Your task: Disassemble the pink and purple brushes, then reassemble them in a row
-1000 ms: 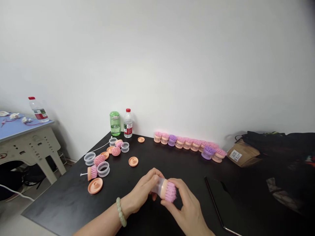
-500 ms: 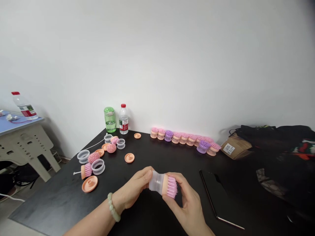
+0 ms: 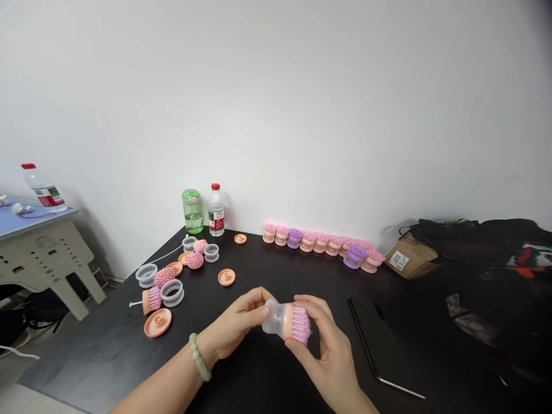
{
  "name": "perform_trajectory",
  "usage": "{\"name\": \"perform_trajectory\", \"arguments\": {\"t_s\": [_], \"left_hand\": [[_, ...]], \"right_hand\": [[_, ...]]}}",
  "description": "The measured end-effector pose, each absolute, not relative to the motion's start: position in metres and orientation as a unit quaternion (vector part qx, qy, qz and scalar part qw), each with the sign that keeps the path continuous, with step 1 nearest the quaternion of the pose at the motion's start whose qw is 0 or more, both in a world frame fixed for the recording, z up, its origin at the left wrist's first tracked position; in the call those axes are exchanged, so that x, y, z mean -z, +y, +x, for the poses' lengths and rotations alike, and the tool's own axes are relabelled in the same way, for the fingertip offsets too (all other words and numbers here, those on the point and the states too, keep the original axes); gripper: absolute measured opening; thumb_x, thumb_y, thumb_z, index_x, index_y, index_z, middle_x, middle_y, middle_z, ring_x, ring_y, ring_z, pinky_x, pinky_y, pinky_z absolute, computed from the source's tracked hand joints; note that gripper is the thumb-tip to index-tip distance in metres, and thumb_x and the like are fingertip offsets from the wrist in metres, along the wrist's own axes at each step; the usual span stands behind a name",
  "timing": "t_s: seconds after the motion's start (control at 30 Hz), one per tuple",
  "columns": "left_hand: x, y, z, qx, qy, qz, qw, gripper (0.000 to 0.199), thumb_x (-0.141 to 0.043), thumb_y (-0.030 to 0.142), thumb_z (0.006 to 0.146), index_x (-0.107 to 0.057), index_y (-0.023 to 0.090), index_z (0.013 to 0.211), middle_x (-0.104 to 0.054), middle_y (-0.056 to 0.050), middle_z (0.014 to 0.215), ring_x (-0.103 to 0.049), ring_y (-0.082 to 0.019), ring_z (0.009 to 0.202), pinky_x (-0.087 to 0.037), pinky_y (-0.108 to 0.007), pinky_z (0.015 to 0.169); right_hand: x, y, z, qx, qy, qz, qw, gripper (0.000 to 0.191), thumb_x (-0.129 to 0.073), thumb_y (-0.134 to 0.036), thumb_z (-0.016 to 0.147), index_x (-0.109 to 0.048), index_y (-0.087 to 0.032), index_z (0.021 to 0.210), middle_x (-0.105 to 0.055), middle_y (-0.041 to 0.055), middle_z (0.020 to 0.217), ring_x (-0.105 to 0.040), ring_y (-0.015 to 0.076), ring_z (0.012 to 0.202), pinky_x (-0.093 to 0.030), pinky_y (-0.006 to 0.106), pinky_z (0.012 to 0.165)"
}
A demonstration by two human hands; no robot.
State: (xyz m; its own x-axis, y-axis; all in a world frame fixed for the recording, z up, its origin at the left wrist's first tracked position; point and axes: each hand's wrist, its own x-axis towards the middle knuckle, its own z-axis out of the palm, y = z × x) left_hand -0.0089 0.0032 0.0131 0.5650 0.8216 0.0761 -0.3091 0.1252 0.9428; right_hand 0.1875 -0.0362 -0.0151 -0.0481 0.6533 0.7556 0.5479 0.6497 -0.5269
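Observation:
My left hand [image 3: 239,316] and my right hand [image 3: 321,345] both hold a soap-dispensing brush [image 3: 287,322] above the black table [image 3: 86,362]. Its translucent body [image 3: 273,318] sits against my left fingertips, while my right fingers wrap around its pink bristles [image 3: 301,324] and peach collar. A beaded bracelet [image 3: 199,357] circles my left wrist. Up and left of my hands lie several peach round caps, such as one [image 3: 226,277], several translucent rings, such as one [image 3: 172,292], and several pink brush heads, such as one [image 3: 152,300].
A long row of assembled pink and purple brushes [image 3: 319,244] stands along the wall. A green bottle [image 3: 192,211] and a water bottle [image 3: 216,210] stand at the table's back corner. A black tablet or phone [image 3: 373,339], cardboard parcel [image 3: 409,257] and dark bag [image 3: 478,241] lie right.
My left fingers have closed farther over the brush's translucent end, and the brush has tilted slightly. My right fingers now sit higher over the bristles. The view has barely shifted.

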Motion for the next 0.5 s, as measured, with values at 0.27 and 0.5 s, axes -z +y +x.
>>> {"name": "perform_trajectory", "arguments": {"t_s": [0.27,0.5], "left_hand": [[-0.0127,0.0053,-0.0105,-0.431,0.247,0.501,0.709,0.053,-0.069,0.063,0.078,-0.071,0.017,0.104,-0.065,-0.011,0.102,-0.058,-0.023,0.092,-0.044,-0.031,0.079],[-0.0128,0.0056,-0.0109,-0.406,0.221,0.53,0.711,0.039,-0.087,0.038,0.068,-0.069,0.017,0.095,-0.061,-0.005,0.091,-0.055,-0.017,0.08,-0.041,-0.026,0.07]], "right_hand": [[0.015,-0.0367,0.1875,-0.046,-0.732,-0.405,0.546,0.031,-0.066,-0.041,0.089,-0.058,-0.024,0.114,-0.065,0.0122,0.11,-0.065,0.0296,0.103,-0.059,0.042,0.082],[0.0132,-0.0372,0.1867,-0.042,-0.734,-0.4,0.547,0.03,-0.065,-0.039,0.09,-0.058,-0.023,0.115,-0.066,0.0118,0.109,-0.065,0.0289,0.102,-0.058,0.041,0.081]]}}
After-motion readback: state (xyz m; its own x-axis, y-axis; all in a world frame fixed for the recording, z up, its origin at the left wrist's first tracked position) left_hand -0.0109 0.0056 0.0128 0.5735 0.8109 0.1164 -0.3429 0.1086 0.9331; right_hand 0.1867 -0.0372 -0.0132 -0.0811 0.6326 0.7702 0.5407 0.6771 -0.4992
